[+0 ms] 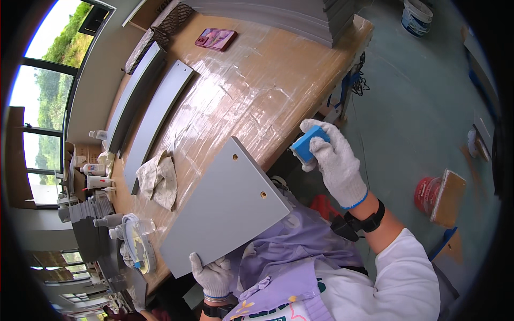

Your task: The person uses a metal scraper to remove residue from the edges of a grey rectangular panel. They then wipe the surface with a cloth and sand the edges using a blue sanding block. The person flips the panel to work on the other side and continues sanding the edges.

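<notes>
A grey panel [222,208] with slanted ends and two brass-lined holes lies partly on the wooden table, its near side over my lap. My gloved left hand [210,275] grips its lower edge, thumb on top and fingers underneath. In my gloved right hand [337,160] is a blue rectangular block [309,143], pinched between thumb and fingers. This hand is raised in the air past the table's right edge, apart from the panel. The block's underside is mostly hidden.
Film covers the table [230,96]. A crumpled cloth [159,179], curved grey strips [160,117], a phone [216,39] and stacked grey panels [273,16] lie on it. Bottles [96,169] and a round tub [140,243] stand left. A red bucket [426,193] is on the floor.
</notes>
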`<state>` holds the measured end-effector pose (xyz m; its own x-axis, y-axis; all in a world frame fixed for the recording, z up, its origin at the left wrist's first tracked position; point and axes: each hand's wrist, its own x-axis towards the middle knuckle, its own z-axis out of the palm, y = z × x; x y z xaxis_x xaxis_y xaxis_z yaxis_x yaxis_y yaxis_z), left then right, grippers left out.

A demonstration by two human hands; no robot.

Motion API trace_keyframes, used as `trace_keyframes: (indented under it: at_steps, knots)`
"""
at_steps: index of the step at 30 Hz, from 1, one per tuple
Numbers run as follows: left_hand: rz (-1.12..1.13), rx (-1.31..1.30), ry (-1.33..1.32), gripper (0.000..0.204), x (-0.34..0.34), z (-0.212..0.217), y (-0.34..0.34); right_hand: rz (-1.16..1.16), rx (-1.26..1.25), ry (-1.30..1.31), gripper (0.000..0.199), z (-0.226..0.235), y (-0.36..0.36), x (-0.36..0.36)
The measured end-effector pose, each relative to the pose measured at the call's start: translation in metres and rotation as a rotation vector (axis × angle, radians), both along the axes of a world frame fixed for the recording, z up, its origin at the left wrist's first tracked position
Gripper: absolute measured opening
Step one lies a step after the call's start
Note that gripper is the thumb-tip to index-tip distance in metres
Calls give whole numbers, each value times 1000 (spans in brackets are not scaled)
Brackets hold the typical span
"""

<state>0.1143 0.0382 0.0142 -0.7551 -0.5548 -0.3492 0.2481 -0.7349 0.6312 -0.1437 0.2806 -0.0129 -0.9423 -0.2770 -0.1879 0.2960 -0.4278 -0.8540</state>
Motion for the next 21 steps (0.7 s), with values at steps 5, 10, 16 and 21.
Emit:
trace_keyframes:
  at_steps: [5,10,16,21]
  knots:
    - [164,-49,-191,38,8,10,4,188,16,96,37,63,-22,-29]
    - [-13,13,4,45,30,0,-7,321,179,388,38,88,-43,-37]
    - [-58,-24,5,44,34,3,-8,419,545,536,40,86,-40,-38]
    - [55,14,-9,44,18,17,1,244,404,423,41,73,-39,-38]
